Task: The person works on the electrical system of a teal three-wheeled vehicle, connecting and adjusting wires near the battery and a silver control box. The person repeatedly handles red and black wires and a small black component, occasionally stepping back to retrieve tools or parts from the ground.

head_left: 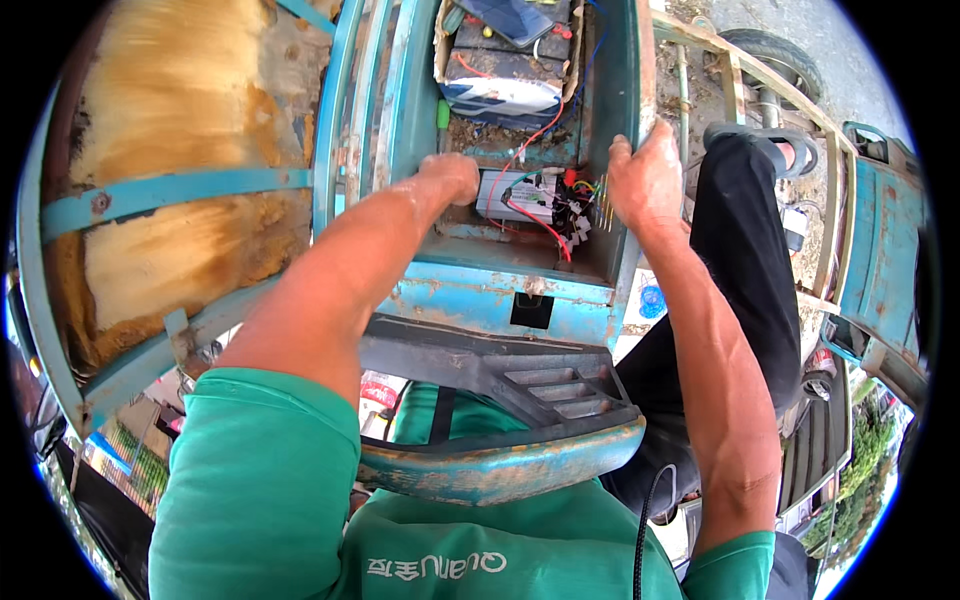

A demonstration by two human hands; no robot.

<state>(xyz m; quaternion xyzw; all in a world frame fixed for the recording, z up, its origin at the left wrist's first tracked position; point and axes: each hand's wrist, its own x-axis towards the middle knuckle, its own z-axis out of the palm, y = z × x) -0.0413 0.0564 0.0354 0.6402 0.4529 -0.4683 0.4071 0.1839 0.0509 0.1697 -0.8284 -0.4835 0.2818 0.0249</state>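
Observation:
My left hand (pixel 448 181) reaches into a rusty teal metal compartment (pixel 470 290), fingers curled at the left end of a silver controller box (pixel 517 196). Red wires and several white connectors (pixel 578 222) hang from the box's right side. My right hand (pixel 647 180) is closed round the compartment's right rim. Higher up in the compartment sit dark batteries (pixel 505 75) in a worn carton, with a dark phone-like slab (pixel 505 18) on top and a green cylindrical object (pixel 443 114) beside them.
A stained tan panel (pixel 180 100) in a teal frame stands left. Below the compartment is a dark slotted plastic housing (pixel 560 385). At right are a leg in black trousers (pixel 735 250), a sandaled foot, metal framework (pixel 830 230) and a tyre (pixel 770 52).

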